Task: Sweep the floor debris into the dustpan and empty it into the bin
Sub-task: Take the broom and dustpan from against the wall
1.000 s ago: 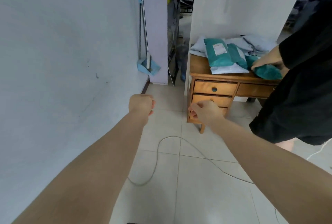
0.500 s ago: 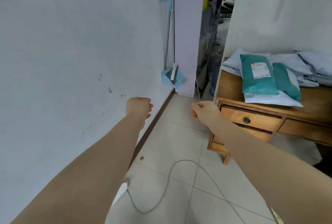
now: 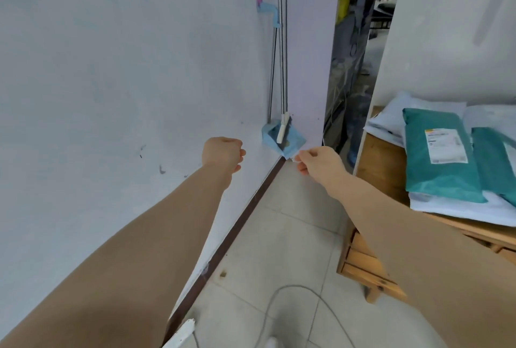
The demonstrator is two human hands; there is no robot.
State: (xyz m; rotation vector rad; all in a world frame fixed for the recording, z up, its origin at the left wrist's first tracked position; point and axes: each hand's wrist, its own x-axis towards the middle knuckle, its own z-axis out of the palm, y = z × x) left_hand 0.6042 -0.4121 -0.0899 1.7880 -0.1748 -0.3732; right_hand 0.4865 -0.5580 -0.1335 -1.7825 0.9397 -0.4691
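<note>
Against white wall (image 3: 111, 82): dustpan (image 3: 293, 143), broom (image 3: 283, 131) | tiled floor (image 3: 279, 236): cable (image 3: 293, 287) | left hand (image 3: 223, 156), right hand (image 3: 321, 164): empty fists

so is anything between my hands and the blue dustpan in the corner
Nothing visible does. The blue plastic dustpan, with the white-headed broom resting in it, stands in the wall corner beyond the left hand and right hand. The wooden desk is off to the right, and the grey cable lies on the tiles nearer you.
</note>
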